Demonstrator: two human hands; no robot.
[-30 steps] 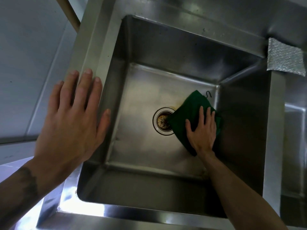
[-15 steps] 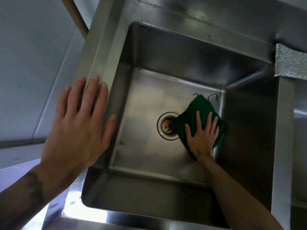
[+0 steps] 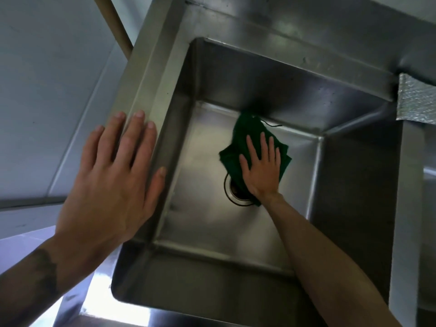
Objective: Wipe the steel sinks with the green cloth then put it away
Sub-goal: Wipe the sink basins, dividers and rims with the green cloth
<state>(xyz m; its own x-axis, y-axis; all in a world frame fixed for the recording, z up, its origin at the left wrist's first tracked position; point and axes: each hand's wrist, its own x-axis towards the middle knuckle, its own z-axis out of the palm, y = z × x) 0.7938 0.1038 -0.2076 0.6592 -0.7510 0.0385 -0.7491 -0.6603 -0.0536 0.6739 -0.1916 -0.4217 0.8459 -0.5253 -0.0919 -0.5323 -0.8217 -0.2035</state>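
A deep steel sink (image 3: 354, 185) fills the middle of the view. On its floor lies the dark green cloth (image 3: 247, 133), reaching up to the back wall and covering part of the round drain (image 3: 232, 193). My right hand (image 3: 260, 168) presses flat on the cloth with straight, spread fingers. My left hand (image 3: 111, 182) rests flat on the sink's left rim, fingers straight, holding nothing.
A second steel basin (image 3: 428, 208) lies past the divider on the right. A silvery textured pad (image 3: 417, 100) sits on the rim at the back right. A wooden handle (image 3: 115, 27) leans at the upper left beside a pale wall.
My right hand has slid the cloth from the sink's right side toward the back wall and left, over part of the drain. The left hand stays on the rim.
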